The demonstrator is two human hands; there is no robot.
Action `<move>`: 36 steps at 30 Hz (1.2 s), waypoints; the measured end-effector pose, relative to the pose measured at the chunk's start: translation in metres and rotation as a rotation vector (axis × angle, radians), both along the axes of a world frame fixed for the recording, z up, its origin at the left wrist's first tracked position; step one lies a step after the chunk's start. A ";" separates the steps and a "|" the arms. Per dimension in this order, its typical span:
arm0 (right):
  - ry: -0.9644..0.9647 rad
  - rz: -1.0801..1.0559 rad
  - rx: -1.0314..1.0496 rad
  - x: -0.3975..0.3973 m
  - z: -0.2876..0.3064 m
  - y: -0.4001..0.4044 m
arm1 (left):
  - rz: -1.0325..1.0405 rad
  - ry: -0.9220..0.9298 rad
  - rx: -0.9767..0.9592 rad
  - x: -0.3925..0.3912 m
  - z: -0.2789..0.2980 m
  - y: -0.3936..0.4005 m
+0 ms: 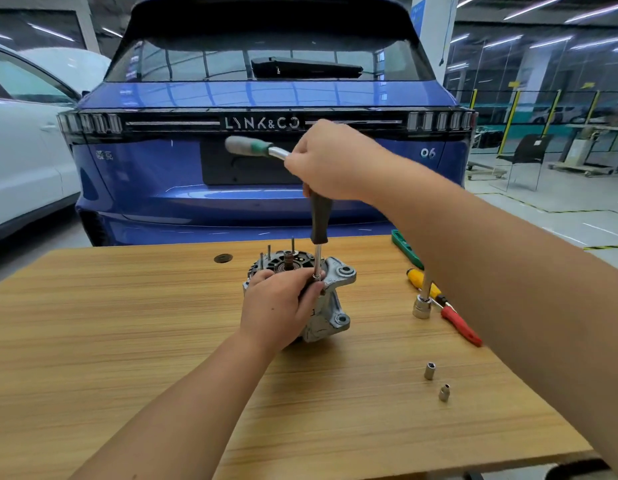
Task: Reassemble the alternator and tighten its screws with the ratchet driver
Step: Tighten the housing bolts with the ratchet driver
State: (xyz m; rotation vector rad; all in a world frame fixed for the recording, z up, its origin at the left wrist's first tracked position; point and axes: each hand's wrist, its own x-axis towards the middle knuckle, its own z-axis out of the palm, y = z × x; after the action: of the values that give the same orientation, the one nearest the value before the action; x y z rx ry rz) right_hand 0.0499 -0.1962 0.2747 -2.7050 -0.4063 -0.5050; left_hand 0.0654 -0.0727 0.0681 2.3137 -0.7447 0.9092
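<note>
Right hand (pixel 330 161) raised above the table (pixel 127 341), forearm reaching in from the right, fingers curled round the top of the ratchet driver (pixel 319 216). Driver upright, black shaft pointing straight down, grey-and-green handle sticking out to the left, blurred. Steel tip down on a screw at the upper edge of the alternator (pixel 331 299).

Left hand (pixel 278 306) low, forearm coming up from the bottom edge, palm against the near side of the alternator, fingers curled round the housing, thumb and fingertips pinched near the driver's tip. Alternator near the middle of the wooden table, standing on end, several thin studs poking up from its top.

On the blue car (pixel 266 150) behind: "LYNK&CO" across the tail-light bar, "06" at lower right. Small badge at lower left too blurred to read.
</note>
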 end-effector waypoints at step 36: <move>-0.394 0.110 0.142 0.008 -0.060 0.004 | 0.156 0.022 -0.054 -0.008 0.004 -0.001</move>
State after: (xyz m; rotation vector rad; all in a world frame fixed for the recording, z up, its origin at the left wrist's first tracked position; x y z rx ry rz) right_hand 0.0584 -0.1918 0.2144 -2.4262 -0.5929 -0.9988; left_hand 0.0571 -0.0732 0.0722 2.3558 -0.5295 0.9585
